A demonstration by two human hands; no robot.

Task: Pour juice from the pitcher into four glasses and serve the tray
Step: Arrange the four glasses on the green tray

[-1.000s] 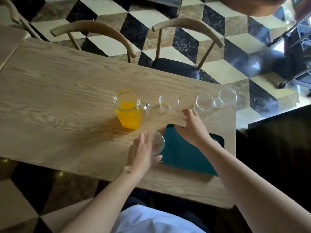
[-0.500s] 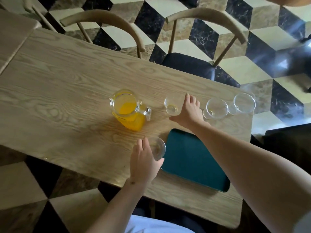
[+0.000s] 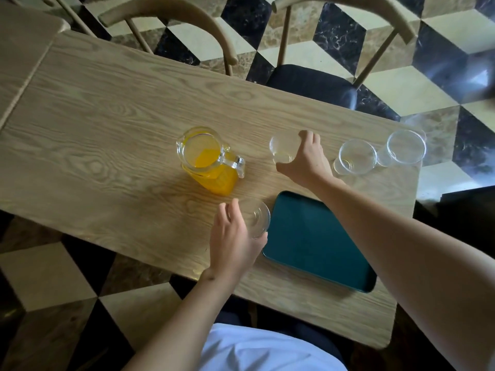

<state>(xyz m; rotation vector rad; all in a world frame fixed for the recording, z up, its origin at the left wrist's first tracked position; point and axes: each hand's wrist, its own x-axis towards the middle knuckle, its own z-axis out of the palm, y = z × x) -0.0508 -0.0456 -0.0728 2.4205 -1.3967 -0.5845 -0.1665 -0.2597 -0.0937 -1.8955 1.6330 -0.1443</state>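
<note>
A glass pitcher [image 3: 207,162] of orange juice stands mid-table, handle toward the right. My left hand [image 3: 233,242] wraps an empty glass [image 3: 258,216] just left of the dark green tray [image 3: 316,242], which holds nothing. My right hand [image 3: 305,159] curls around a second empty glass [image 3: 284,148] beyond the tray, thumb and fingers on its sides. Two more empty glasses [image 3: 356,156] [image 3: 405,147] stand in a row toward the table's right end.
The wooden table [image 3: 107,129] ends close to the right of the last glass. Two wooden chairs [image 3: 321,76] stand at the far side. A second table [image 3: 24,49] abuts on the left. Checkered floor lies all around.
My right hand reached forward over the tray and closed around the glass beyond it. My left hand stayed on the near glass.
</note>
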